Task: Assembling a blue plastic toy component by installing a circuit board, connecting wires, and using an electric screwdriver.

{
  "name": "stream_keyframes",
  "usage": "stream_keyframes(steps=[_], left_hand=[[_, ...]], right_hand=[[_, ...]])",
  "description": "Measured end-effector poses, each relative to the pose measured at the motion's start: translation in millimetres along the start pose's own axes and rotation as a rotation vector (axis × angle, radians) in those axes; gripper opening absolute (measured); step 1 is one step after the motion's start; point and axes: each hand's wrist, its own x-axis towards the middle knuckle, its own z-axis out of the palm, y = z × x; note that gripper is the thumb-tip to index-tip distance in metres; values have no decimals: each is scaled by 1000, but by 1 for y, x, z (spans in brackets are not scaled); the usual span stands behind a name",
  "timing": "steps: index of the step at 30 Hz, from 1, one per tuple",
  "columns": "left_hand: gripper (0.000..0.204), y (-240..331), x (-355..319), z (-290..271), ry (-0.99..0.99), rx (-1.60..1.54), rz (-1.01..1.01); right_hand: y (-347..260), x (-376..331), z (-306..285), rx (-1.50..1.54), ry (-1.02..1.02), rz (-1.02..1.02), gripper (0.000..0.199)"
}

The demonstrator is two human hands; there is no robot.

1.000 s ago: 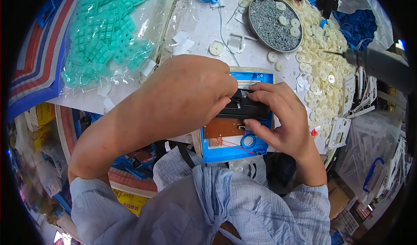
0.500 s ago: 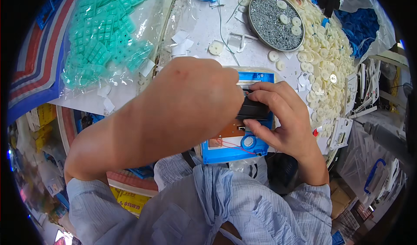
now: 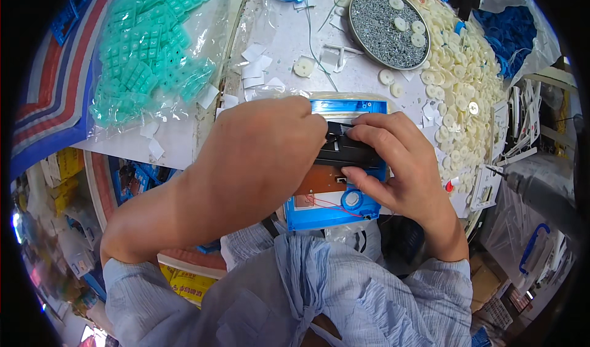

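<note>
A blue plastic casing (image 3: 332, 219) lies before me, with a brown circuit board (image 3: 322, 180), thin red wires (image 3: 329, 207) and a round blue ring (image 3: 352, 199) inside. Across the board sits a long black plastic part (image 3: 350, 155). My right hand (image 3: 396, 159) grips the right end of this part, thumb below and fingers above. My left hand (image 3: 264, 147) is closed in a fist over the casing's left side, at the black part's left end. Its back hides the fingertips and whatever they hold.
A round tray of small screws (image 3: 388, 33) stands beyond the casing, beside a heap of cream plastic discs (image 3: 458, 82). Green keypads (image 3: 141, 52) in clear plastic lie at far left. Paper scraps (image 3: 253, 69) are scattered between. A grey power screwdriver (image 3: 534, 190) hangs at right.
My left hand has shifted left and slightly down, uncovering more of the black part and the circuit board. My right hand keeps nearly the same grip.
</note>
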Motion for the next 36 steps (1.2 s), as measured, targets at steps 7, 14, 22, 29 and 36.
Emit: stream_keyframes(steps=[7,14,22,29,36], left_hand=[[8,-8,5,2,47,-186,-62],[10,-17,13,2,1,-154,-48],[12,-15,15,0,-46,-144,-33],[12,-14,18,-1,-85,-189,-63],[15,-19,28,-10,-230,-414,-242]], right_hand=[[-1,2,-1,11,-7,17,45],[0,3,-1,22,-19,29,46],[0,5,-3,-32,-50,-25,48],[-20,7,-9,-281,-223,-25,44],[-25,7,-10,-357,-275,-11,52]])
